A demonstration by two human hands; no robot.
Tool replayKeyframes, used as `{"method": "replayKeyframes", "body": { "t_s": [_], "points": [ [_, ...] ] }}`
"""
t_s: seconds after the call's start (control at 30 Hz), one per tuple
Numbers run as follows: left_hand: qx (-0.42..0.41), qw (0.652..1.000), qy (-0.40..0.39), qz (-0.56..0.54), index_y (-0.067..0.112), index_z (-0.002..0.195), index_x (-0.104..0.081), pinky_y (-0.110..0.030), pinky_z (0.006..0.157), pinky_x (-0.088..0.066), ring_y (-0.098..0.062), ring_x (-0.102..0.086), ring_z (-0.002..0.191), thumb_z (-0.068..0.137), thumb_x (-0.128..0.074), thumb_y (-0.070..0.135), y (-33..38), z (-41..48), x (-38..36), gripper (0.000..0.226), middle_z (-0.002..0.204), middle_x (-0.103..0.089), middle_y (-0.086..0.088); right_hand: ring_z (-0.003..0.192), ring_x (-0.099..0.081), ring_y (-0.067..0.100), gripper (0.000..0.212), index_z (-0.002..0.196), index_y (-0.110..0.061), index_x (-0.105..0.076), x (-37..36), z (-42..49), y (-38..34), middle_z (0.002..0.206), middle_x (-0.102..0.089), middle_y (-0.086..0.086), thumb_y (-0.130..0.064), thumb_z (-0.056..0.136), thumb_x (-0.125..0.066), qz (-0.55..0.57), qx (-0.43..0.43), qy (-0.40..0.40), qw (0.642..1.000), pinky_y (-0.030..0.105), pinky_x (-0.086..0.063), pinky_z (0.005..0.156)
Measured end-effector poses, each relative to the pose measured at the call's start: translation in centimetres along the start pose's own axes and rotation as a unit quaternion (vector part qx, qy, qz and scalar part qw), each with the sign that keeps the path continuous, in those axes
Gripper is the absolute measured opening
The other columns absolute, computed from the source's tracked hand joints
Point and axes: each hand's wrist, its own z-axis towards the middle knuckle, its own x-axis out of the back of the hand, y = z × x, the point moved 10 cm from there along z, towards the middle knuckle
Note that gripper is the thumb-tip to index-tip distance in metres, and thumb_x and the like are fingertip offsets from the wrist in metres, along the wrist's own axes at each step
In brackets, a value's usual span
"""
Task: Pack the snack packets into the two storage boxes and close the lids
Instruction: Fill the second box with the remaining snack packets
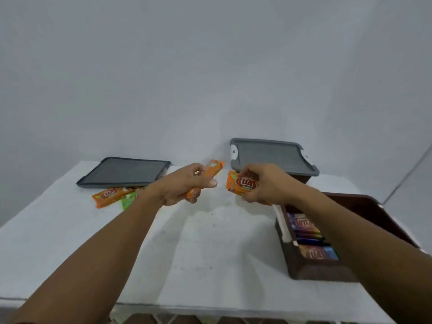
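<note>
White table [70,230], left hand [184,185] gripping orange packet [214,168], right hand [264,185] clutching "KUA"-labelled packet [238,184]

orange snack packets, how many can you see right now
3 clearly: one in the left hand orange packet, one in the right hand orange packet, one lying on the table by the left grey lid. The hands may hide more.

Orange wrappers with red logos are seen on the held packets [240,184]; a green packet [127,200] lies at nine o'clock. Grey lids [124,171], a dark brown box [313,267] and a white table [210,242] are shown.
</note>
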Motion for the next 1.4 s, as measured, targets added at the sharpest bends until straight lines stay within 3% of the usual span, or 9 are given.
{"method": "replayKeyframes", "body": {
  "t_s": [0.07, 0.17, 0.27, 0.4, 0.5, 0.73, 1.0, 1.13, 1.4],
  "points": [
    [-0.037, 0.992, 0.027, 0.114, 0.019, 0.104, -0.052, -0.026, 0.054, -0.038, -0.01, -0.05, 0.061, 0.065, -0.091, 0.033, 2.2, 0.8, -3.6, 0.057, 0.082, -0.055, 0.0, 0.085, -0.064, 0.007, 0.051, 0.114, -0.03, -0.063, 2.2, -2.2, 2.8, 0.1, -0.067, -0.011, -0.029, 0.067, -0.084, -0.018, 0.002, 0.011, 1.0, 0.02, -0.051, 0.07],
    [-0.107, 0.963, 0.035, 0.245, 0.024, 0.106, -0.057, -0.024, 0.058, -0.046, -0.009, -0.059, 0.07, 0.077, -0.086, 0.034, 5.5, 2.0, -10.7, 0.042, 0.09, -0.062, 0.002, 0.088, -0.063, 0.002, 0.053, 0.117, -0.033, -0.062, 5.1, -5.7, 7.8, 0.104, -0.066, -0.012, -0.033, 0.069, -0.085, -0.027, -0.009, -0.011, 1.0, 0.022, -0.05, 0.076],
    [-0.158, 0.903, 0.0, 0.4, 0.025, 0.115, -0.064, -0.025, 0.068, -0.048, -0.011, -0.059, 0.088, 0.079, -0.083, 0.04, 8.1, 3.0, -17.8, 0.043, 0.103, -0.059, 0.006, 0.093, -0.063, 0.008, 0.055, 0.12, -0.032, -0.061, 7.3, -8.3, 12.6, 0.109, -0.065, -0.008, -0.033, 0.07, -0.084, -0.061, -0.02, -0.032, 0.997, 0.027, -0.052, 0.081],
    [-0.144, 0.851, -0.014, 0.504, 0.027, 0.122, -0.067, -0.04, 0.088, -0.051, -0.015, -0.059, 0.098, 0.077, -0.08, 0.044, 8.5, 5.1, -24.9, 0.05, 0.111, -0.064, 0.005, 0.097, -0.061, 0.012, 0.056, 0.119, -0.032, -0.062, 8.4, -10.9, 18.1, 0.115, -0.064, -0.006, -0.034, 0.068, -0.084, -0.112, -0.028, -0.054, 0.992, 0.035, -0.054, 0.088],
    [-0.103, 0.833, -0.011, 0.543, 0.028, 0.129, -0.063, -0.042, 0.094, -0.052, -0.019, -0.062, 0.105, 0.076, -0.082, 0.043, 7.0, 7.0, -27.7, 0.058, 0.12, -0.067, 0.004, 0.099, -0.06, 0.013, 0.052, 0.12, -0.03, -0.062, 7.6, -11.7, 21.1, 0.115, -0.064, -0.006, -0.035, 0.073, -0.082, -0.134, -0.035, -0.076, 0.987, 0.033, -0.053, 0.088],
    [-0.058, 0.749, 0.024, 0.66, 0.023, 0.131, -0.059, -0.044, 0.101, -0.042, -0.027, -0.059, 0.119, 0.08, -0.08, 0.041, 3.5, 9.4, -29.9, 0.058, 0.131, -0.064, -0.003, 0.104, -0.059, 0.017, 0.054, 0.115, -0.038, -0.056, 3.8, -10.8, 25.9, 0.116, -0.06, -0.007, -0.036, 0.069, -0.083, -0.144, -0.047, -0.097, 0.984, 0.037, -0.054, 0.09],
    [-0.07, 0.728, 0.015, 0.681, 0.019, 0.137, -0.059, -0.046, 0.099, -0.051, -0.026, -0.049, 0.122, 0.081, -0.082, 0.033, 3.3, 10.4, -30.9, 0.062, 0.134, -0.05, -0.005, 0.109, -0.057, 0.017, 0.065, 0.13, -0.03, -0.055, 1.9, -9.7, 27.0, 0.125, -0.057, -0.003, -0.034, 0.072, -0.084, -0.14, -0.034, -0.095, 0.985, 0.036, -0.053, 0.096],
    [-0.074, 0.722, 0.016, 0.688, 0.021, 0.142, -0.052, -0.044, 0.099, -0.049, -0.026, -0.051, 0.124, 0.081, -0.082, 0.033, 3.0, 10.7, -30.8, 0.069, 0.135, -0.052, -0.004, 0.114, -0.049, 0.014, 0.057, 0.133, -0.026, -0.061, 2.4, -10.1, 27.0, 0.127, -0.046, -0.003, -0.039, 0.081, -0.079, -0.159, -0.002, -0.047, 0.986, 0.029, -0.046, 0.102],
    [-0.088, 0.726, 0.016, 0.682, 0.023, 0.132, -0.055, -0.037, 0.093, -0.047, -0.022, -0.053, 0.117, 0.081, -0.081, 0.033, 2.9, 10.6, -31.1, 0.058, 0.127, -0.054, -0.001, 0.114, -0.054, 0.016, 0.053, 0.136, -0.023, -0.059, 2.2, -10.4, 26.9, 0.128, -0.053, -0.001, -0.035, 0.086, -0.073, -0.149, 0.003, -0.045, 0.988, 0.029, -0.046, 0.099]
  ]
}}
